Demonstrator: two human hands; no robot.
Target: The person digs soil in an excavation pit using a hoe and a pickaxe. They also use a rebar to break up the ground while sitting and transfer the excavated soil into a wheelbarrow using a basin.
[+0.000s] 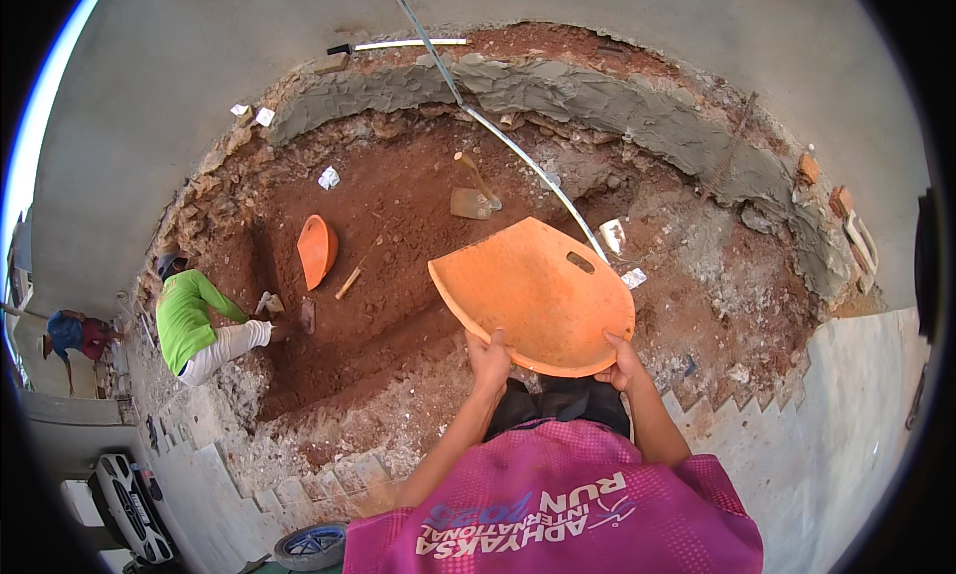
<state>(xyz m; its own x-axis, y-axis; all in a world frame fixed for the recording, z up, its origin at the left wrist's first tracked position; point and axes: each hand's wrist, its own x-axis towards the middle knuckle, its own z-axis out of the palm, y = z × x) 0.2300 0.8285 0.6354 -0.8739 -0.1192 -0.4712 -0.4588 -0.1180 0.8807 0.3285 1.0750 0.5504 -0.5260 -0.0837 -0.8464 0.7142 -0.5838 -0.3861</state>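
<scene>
An orange plastic scoop pan (pixel 533 290) with a slot handhold at its far right is held up in front of me, over the dug earth. It looks empty, with some dirt stains on its surface. My left hand (pixel 490 360) grips its near edge, thumb on top. On the near right edge my right hand (pixel 622 363) is closed on the rim in the same way. Both sets of fingers are partly hidden beneath the pan. Beyond it, a hoe (pixel 476 198) with a short wooden handle lies on the red soil.
A second orange scoop pan (pixel 318 252) lies left in the pit. A co-worker in a green shirt (pixel 187 325) bends at its left edge. A long white pipe (pixel 523 156) slants across. Beside it is a white container (pixel 611 236). Jagged broken tiles (pixel 757 425) edge the right.
</scene>
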